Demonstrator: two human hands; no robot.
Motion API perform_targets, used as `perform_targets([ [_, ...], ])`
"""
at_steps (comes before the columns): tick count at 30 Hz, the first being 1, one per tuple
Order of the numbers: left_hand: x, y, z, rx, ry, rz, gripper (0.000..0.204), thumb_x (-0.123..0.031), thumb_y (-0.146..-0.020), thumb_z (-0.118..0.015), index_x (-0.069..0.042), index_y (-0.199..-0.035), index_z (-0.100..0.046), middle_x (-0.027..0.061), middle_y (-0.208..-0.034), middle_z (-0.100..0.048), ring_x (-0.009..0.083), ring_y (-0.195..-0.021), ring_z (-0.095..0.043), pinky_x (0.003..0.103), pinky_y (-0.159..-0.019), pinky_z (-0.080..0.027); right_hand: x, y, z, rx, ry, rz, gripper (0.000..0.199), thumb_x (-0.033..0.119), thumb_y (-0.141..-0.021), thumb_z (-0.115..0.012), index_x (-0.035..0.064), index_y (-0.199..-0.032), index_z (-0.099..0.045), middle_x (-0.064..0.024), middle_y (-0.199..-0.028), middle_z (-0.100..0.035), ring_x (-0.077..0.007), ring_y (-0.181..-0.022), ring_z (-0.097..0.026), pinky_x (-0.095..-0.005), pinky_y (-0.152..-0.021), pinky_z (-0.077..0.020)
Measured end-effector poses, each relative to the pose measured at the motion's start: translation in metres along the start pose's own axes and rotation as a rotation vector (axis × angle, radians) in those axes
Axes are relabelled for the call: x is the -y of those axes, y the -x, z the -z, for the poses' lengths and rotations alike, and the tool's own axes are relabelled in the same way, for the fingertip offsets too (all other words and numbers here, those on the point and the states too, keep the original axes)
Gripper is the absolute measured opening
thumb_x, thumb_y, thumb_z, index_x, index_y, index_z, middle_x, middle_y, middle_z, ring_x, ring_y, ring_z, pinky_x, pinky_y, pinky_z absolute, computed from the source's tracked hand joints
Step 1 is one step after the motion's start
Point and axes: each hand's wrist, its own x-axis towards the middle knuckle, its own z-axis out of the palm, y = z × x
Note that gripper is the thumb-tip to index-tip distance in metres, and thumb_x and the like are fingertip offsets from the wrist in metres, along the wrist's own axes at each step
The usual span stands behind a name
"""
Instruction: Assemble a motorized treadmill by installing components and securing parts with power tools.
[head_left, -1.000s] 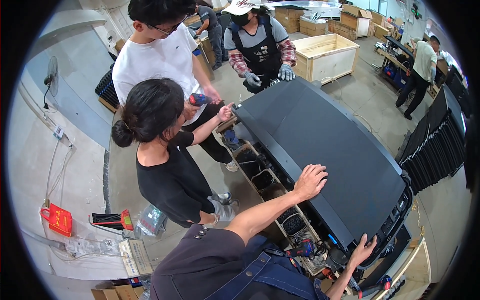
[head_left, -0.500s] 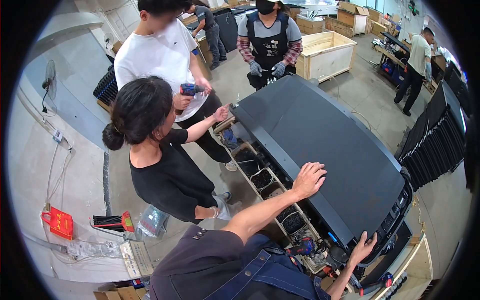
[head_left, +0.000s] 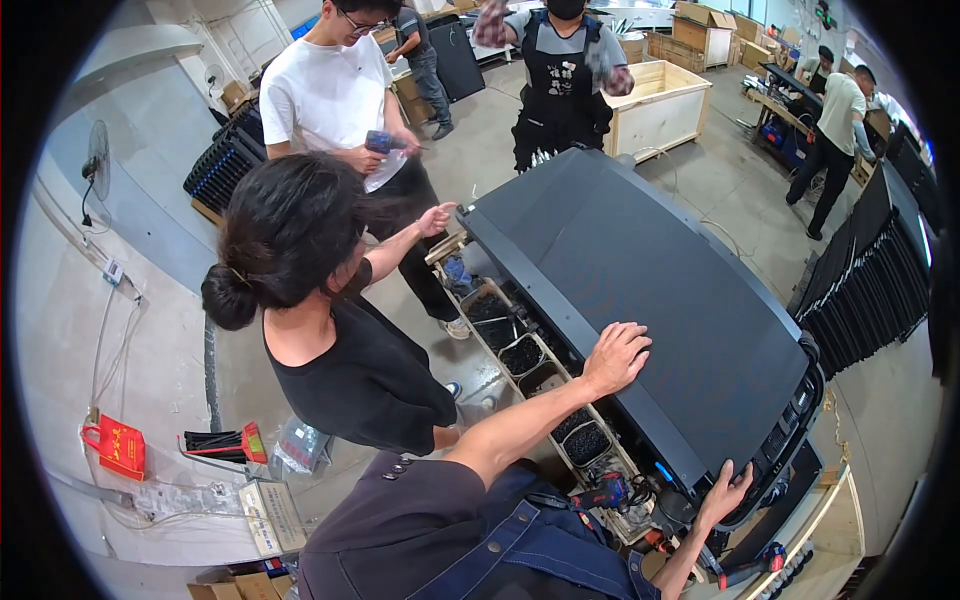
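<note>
head | large dark panel (head_left: 650, 270) on workbench | concrete workshop floor (head_left: 170, 350)

Large dark panel (head_left: 660, 300), flat matte face up, lying tilted across a workbench, its near corner rounded

A small red paper bag (head_left: 115, 446) was seen on the floor at the lower left. Near it, a flat white printed carton (head_left: 272, 516) lay beside a clear plastic packet (head_left: 296, 446). Brown cardboard boxes (head_left: 712, 22) were stacked at the top, behind an open pale wooden crate (head_left: 662, 106).
</note>
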Motion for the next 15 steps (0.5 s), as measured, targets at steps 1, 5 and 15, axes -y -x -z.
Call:
perform_targets([
  [1,0.0,0.0003,0.0002,0.0,0.0,0.001,0.025,-0.018,-0.091,-0.068,-0.005,-0.113,-0.07,0.0123,-0.131,-0.063,0.0316,-0.129,-0.054,0.047,-0.113,-0.039,0.0011,0.0004,-0.0003,0.001,-0.005,0.001,0.064,0.031,-0.101,-0.067,-0.0072,-0.147,-0.044,-0.0222,-0.141,-0.056,-0.026,-0.124,-0.055,-0.0377,-0.11,-0.0407],
  [5,-0.0008,-0.0001,0.001,-0.001,0.005,0.006,0.025,-0.018,-0.091,-0.069,-0.005,-0.113,-0.07,0.0124,-0.131,-0.063,0.0316,-0.129,-0.054,0.047,-0.113,-0.039,0.002,0.001,-0.0003,0.007,-0.038,-0.003,0.064,0.031,-0.101,-0.067,-0.0075,-0.147,-0.044,-0.0226,-0.142,-0.055,-0.0262,-0.124,-0.055,-0.0378,-0.11,-0.0403],
  [15,-0.0014,0.0,-0.0003,0.004,-0.008,0.024,0.025,-0.02,-0.092,-0.068,-0.006,-0.113,-0.071,0.0118,-0.131,-0.063,0.0314,-0.13,-0.053,0.046,-0.113,-0.039,0.0003,0.0006,-0.0023,-0.005,-0.089,0.02,0.062,0.029,-0.101,-0.068,-0.007,-0.147,-0.045,-0.022,-0.14,-0.057,-0.0252,-0.122,-0.057,-0.0368,-0.108,-0.0425],
])
